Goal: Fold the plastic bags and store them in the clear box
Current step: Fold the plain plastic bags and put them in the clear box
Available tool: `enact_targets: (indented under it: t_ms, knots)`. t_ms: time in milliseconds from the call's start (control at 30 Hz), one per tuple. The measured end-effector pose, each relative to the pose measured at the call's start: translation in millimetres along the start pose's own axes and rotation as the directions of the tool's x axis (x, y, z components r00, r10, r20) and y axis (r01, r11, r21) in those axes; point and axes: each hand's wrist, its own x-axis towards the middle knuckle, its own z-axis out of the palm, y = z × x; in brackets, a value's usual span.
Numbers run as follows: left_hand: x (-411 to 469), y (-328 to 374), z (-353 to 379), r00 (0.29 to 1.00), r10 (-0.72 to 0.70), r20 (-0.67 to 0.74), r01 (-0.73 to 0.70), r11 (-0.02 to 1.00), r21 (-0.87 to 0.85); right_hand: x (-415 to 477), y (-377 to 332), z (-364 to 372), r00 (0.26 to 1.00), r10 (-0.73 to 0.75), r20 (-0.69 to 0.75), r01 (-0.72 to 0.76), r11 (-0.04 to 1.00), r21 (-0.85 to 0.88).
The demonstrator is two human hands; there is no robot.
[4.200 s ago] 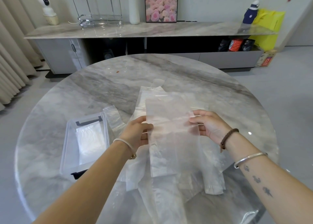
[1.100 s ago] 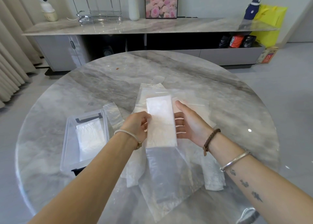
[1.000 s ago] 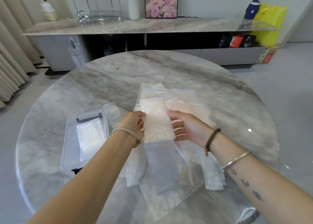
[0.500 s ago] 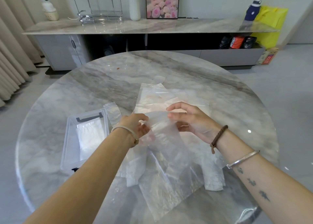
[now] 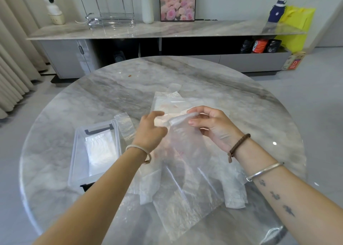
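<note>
A translucent plastic bag (image 5: 187, 152) hangs above the round marble table (image 5: 111, 100), its top edge bunched into a strip. My left hand (image 5: 150, 131) grips the left end of that strip. My right hand (image 5: 211, 126) pinches the right end between thumb and fingers. The bag's lower part lies spread on a pile of other plastic bags (image 5: 233, 192) under my forearms. The clear box (image 5: 78, 163) stands left of my left arm, lid off, with a folded white bag (image 5: 100, 150) lying flat inside.
A loose bag handle (image 5: 124, 126) lies just right of the box. More bags (image 5: 167, 100) stick out beyond my hands. Behind the table runs a long marble sideboard (image 5: 167, 29) with a wire rack, a vase and a picture.
The folded white strip that my hands held flat a second ago has come undone. The bag now hangs loose, with its top edge gathered between both hands, which have risen slightly.
</note>
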Motion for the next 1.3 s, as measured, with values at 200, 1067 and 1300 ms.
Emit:
enact_targets:
  t_ms: [200, 1067, 1300]
  knots:
    - [-4, -5, 6, 0.868, 0.494, 0.055, -0.483, 0.812, 0.327, 1, 1, -3, 0.994, 0.094, 0.064, -0.101, 0.989, 0.111]
    - [-6, 6, 9, 0.963, 0.097, 0.252, 0.028, 0.892, -0.452, 7, 10, -3, 0.985, 0.085, -0.150, -0.107, 0.983, -0.148]
    - [-3, 8, 11, 0.926, -0.027, 0.376, 0.244, 0.803, -0.543, 7, 16, 6, 0.987, 0.071, -0.142, -0.073, 0.997, -0.009]
